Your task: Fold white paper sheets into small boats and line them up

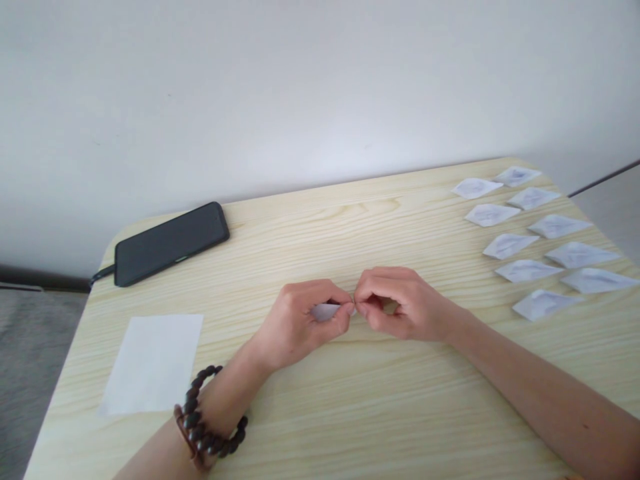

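Between my two hands, over the middle of the table, is a small piece of folded white paper (pixel 326 311). My left hand (pixel 305 320) is closed round it, thumb and forefinger pinched together, and hides most of its shape. The fingertips of my right hand (pixel 400 303) meet those of the left and pinch the paper's tip at its right end. A dark beaded bracelet circles my left wrist. To the left lies a flat white sheet of paper (pixel 153 363).
Several folded paper boats (pixel 530 270) stand in two rows at the table's right side. A black phone (pixel 173 243) with a cable plugged in lies at the back left. The pale wooden table (pixel 310 227) meets a white wall (pixel 300 100) behind.
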`<state>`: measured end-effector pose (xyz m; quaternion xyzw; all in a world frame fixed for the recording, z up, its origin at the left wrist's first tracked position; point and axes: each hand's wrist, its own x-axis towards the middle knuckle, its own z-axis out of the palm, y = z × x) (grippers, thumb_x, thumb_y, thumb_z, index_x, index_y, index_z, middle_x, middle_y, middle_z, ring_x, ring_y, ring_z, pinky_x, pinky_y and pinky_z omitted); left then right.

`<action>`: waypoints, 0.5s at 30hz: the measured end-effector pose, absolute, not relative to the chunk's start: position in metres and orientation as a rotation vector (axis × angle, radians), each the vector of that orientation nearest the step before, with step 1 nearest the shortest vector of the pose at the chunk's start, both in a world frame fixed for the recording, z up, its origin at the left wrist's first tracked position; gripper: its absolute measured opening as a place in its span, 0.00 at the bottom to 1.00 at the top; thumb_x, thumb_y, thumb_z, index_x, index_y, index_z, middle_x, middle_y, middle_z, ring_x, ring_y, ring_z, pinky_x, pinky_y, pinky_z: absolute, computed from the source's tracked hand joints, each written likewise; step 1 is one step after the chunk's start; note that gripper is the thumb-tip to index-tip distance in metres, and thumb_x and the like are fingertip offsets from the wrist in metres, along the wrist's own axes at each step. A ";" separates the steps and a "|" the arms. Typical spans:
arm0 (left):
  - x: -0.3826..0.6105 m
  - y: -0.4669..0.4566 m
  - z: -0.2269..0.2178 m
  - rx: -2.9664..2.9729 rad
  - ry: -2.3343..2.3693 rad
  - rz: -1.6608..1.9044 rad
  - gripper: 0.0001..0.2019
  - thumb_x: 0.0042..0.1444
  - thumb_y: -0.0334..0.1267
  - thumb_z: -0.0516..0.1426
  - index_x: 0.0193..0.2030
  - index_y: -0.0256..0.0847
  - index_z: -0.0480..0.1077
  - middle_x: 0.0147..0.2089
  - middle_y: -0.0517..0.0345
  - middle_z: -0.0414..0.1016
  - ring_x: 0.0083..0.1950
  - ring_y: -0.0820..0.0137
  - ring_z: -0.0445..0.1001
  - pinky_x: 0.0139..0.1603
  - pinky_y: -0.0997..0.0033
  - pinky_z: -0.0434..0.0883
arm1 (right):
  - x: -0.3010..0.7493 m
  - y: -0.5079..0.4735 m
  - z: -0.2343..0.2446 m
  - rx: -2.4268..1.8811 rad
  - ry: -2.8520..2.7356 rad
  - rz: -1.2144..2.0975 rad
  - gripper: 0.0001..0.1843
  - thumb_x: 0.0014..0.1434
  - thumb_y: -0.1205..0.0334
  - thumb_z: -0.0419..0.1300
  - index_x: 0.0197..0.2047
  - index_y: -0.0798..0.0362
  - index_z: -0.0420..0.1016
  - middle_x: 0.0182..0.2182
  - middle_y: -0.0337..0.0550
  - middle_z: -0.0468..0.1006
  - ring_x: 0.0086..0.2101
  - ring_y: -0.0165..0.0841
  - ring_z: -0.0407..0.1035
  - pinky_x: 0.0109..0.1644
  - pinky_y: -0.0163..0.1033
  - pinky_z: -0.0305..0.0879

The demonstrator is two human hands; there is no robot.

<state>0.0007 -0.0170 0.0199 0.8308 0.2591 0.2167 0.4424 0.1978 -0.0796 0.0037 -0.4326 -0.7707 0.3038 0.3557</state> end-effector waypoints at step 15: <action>0.001 -0.013 0.025 1.958 0.722 0.448 0.09 0.57 0.36 0.57 0.29 0.36 0.76 0.26 0.60 0.75 0.25 0.77 0.67 0.26 0.80 0.64 | 0.201 -0.079 0.008 -1.137 -1.990 0.800 0.05 0.58 0.65 0.58 0.31 0.53 0.67 0.25 0.36 0.69 0.26 0.27 0.62 0.31 0.34 0.60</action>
